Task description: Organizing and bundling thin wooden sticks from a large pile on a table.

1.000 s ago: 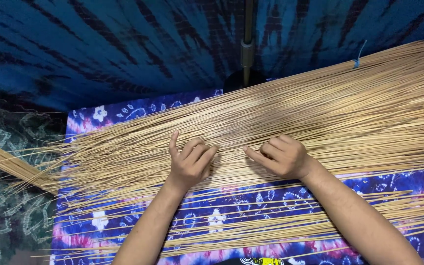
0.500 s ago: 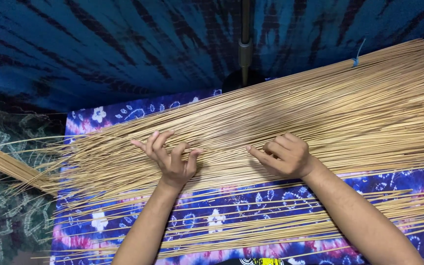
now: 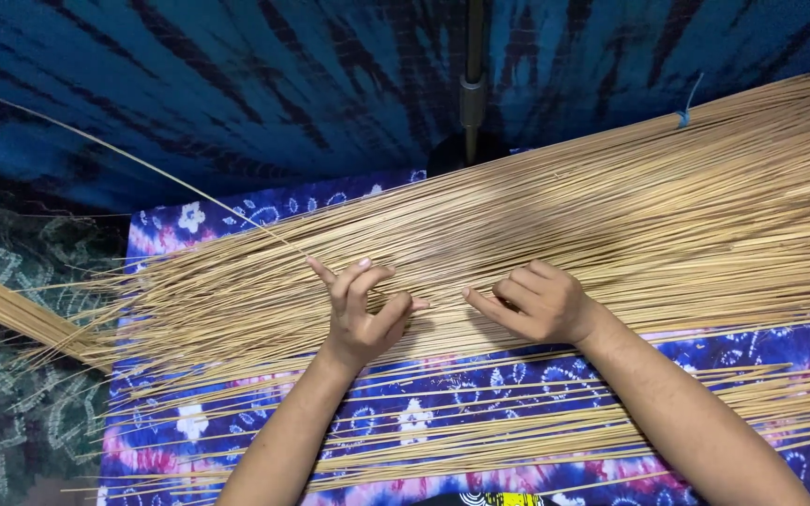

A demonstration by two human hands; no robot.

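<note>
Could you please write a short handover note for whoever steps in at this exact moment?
Left hand: on the spread of thin sticks, fingers lifted; one long stick rises from its fingertips up to the left. Whether it is pinched in a grip cannot be told.
Right hand: fingers curled, resting on the same spread, index pointing left.
Things: the sticks fan across a purple patterned cloth; a separate bundle lies at far left.
Done: one stick raised out of the spread.
Left: the rest lies unsorted.
</note>
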